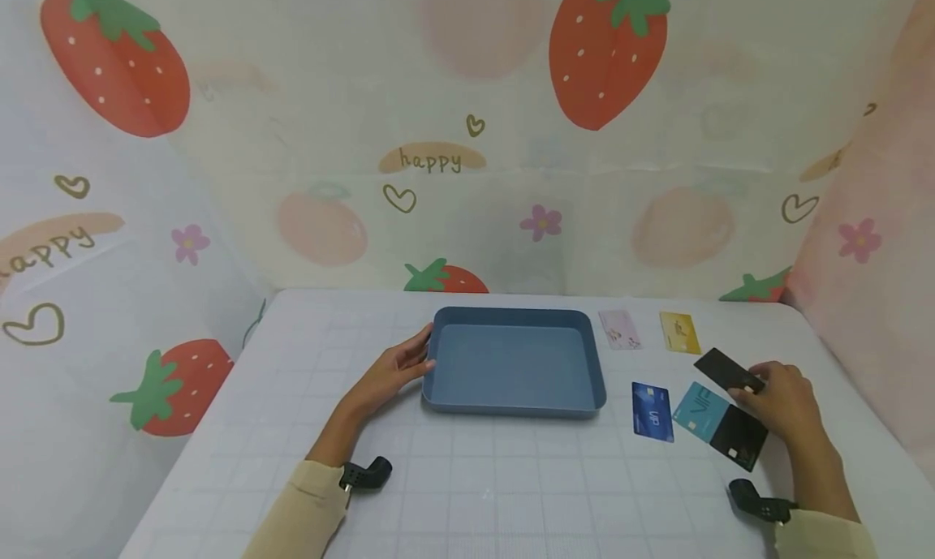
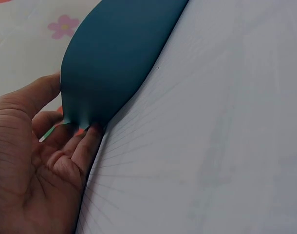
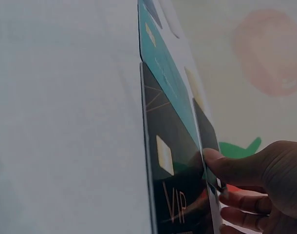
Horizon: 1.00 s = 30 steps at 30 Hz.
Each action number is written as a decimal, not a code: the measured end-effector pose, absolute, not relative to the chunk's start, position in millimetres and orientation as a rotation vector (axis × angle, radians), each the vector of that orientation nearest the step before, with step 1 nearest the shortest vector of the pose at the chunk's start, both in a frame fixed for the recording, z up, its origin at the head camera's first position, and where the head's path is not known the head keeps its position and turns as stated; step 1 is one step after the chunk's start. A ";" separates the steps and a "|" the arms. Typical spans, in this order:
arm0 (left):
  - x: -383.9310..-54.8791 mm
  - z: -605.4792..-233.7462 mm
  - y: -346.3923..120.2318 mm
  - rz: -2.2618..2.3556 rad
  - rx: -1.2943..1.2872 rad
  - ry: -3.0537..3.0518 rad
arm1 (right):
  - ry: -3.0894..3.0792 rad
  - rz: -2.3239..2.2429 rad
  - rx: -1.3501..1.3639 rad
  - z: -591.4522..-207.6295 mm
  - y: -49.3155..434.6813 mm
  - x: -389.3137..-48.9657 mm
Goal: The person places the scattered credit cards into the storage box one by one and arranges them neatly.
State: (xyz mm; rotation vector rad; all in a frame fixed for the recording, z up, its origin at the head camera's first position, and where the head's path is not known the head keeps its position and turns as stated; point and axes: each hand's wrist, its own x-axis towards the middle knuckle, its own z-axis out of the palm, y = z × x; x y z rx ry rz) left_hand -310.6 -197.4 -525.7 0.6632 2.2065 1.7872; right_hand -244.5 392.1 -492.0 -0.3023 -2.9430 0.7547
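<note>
Right grip (image 1: 787, 401) pinched a black card (image 1: 719, 367) by its near right end in the head view, the thumb on the near side and the bent fingers on the far side, with the back of the hand turned up. The right forearm (image 1: 825, 478) slanted forward and inward from a cream sleeve (image 1: 825, 535). Across the bench (image 1: 482, 486), the left grip (image 1: 392, 372) grasped the left side of a blue tray (image 1: 511, 364); that arm reached diagonally forward, thumb nearer the body and fingers farther along the side. The tray lay flat near the middle. To its right, a pink card (image 1: 620, 330) and a gold card (image 1: 680, 333) lay farther off, with a blue VIP card (image 1: 652, 413), a teal card (image 1: 701, 410) and a dark card (image 1: 739, 437) closer in. The black card slanted just beyond the teal one, its upper end near the gold one.

From the left wrist, the palm faced the camera; the thumb reached the tray's rim, its tip hidden behind it, while the fingers bent in against the lower part of the outer wall.

From the right wrist, the thumb pressed the black card and the lower fingers curled loosely beside it. The dark card, lettered VIP, filled the foreground, meeting the teal card. Whether the pinched card was off the bench could not be told.
</note>
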 end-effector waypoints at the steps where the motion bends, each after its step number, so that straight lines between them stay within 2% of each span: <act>1: -310.9 -525.5 -197.5 1.786 0.662 2.208 | -2.939 0.775 -0.310 -491.1 391.5 -244.0; 18: -309.3 -523.8 -196.4 1.768 0.628 2.245 | -2.845 0.917 -0.481 -485.4 389.3 -242.1; 30: -307.8 -522.7 -196.6 1.773 0.612 2.242 | -2.833 0.905 -0.396 -485.1 395.9 -241.9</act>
